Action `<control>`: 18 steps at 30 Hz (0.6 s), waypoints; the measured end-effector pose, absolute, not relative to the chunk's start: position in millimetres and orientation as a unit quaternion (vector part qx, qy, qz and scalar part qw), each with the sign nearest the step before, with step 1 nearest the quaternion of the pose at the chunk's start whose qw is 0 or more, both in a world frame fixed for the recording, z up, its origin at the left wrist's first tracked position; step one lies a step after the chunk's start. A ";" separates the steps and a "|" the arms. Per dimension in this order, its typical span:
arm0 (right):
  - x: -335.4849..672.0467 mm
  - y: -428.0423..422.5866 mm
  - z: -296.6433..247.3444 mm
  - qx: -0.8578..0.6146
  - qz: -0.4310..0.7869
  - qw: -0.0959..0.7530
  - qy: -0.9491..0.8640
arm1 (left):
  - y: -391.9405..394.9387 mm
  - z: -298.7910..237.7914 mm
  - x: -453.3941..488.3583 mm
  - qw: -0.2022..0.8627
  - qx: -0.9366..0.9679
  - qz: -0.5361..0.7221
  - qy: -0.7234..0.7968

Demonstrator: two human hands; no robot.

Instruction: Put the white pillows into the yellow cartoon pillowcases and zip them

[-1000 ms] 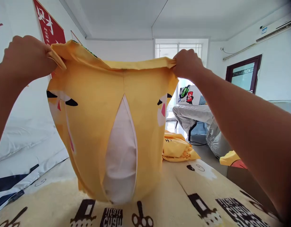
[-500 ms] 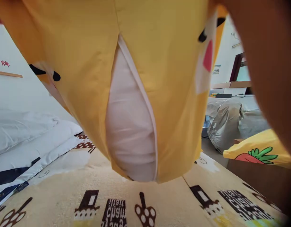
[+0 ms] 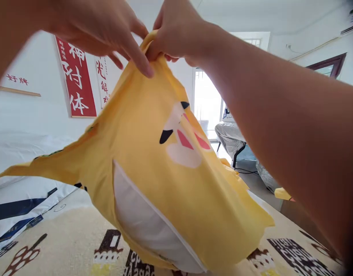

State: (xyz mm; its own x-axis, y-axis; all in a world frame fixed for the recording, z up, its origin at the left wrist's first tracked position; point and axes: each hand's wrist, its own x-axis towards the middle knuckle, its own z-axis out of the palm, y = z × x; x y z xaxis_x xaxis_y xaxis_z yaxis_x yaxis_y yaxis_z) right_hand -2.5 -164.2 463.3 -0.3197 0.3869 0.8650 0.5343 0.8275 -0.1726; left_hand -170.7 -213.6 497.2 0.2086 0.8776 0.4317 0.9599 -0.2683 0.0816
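A yellow pillowcase (image 3: 153, 168) with a cartoon face print hangs in the air over the bed. A white pillow (image 3: 147, 226) shows through its open slit at the bottom. My right hand (image 3: 176, 32) pinches the upper edge of the pillowcase, fingers closed on the fabric. My left hand (image 3: 104, 28) is just beside it, fingers closed on the same top edge, one finger pressing down on the cloth. The two hands nearly touch.
A yellow printed blanket (image 3: 64, 249) covers the bed below. White bedding with dark stripes (image 3: 18, 203) lies at left. Red banners (image 3: 75, 80) hang on the wall. Furniture wrapped in silver plastic (image 3: 231, 138) stands by the window. Another yellow cloth (image 3: 282, 193) lies at right.
My hands were apart, holding the pillowcase by two corners; now they are together at one point on its top edge. The pillowcase has tilted, its slit now slanting to the lower right.
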 end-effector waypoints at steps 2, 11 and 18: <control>-14.4 -174.2 458.7 -0.310 -0.129 0.499 -0.799 | -216.8 482.6 -146.7 0.174 -0.762 -0.211 -0.586; 50.0 -163.8 455.1 -0.261 -0.015 0.271 -0.926 | -215.1 471.7 -206.3 0.172 -0.679 -0.319 -0.638; 151.7 -115.6 318.7 -0.458 -0.013 -0.035 -0.888 | -220.3 450.0 -305.6 -0.001 -0.580 -0.475 -0.662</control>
